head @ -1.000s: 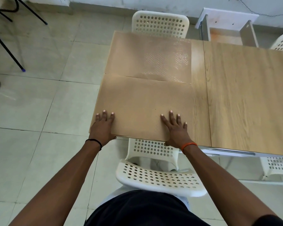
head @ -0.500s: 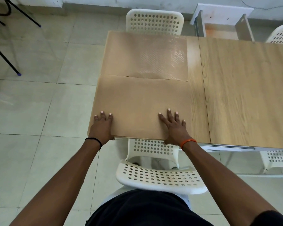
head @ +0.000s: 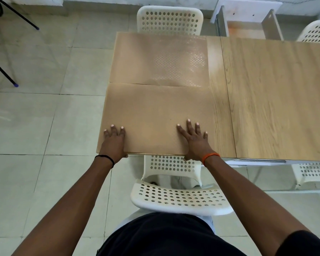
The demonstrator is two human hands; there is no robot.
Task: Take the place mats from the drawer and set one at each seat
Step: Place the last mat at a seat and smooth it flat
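Wooden table [head: 277, 100]: both hands flat on near mat [head: 155, 115].

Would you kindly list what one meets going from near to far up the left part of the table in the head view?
Near white chair → hands, left hand and right hand, flat on the near place mat → far place mat → far white chair.

Both arms reach forward; left hand [head: 113, 141] and right hand [head: 195, 139] lie palm-down, fingers straight, spread.
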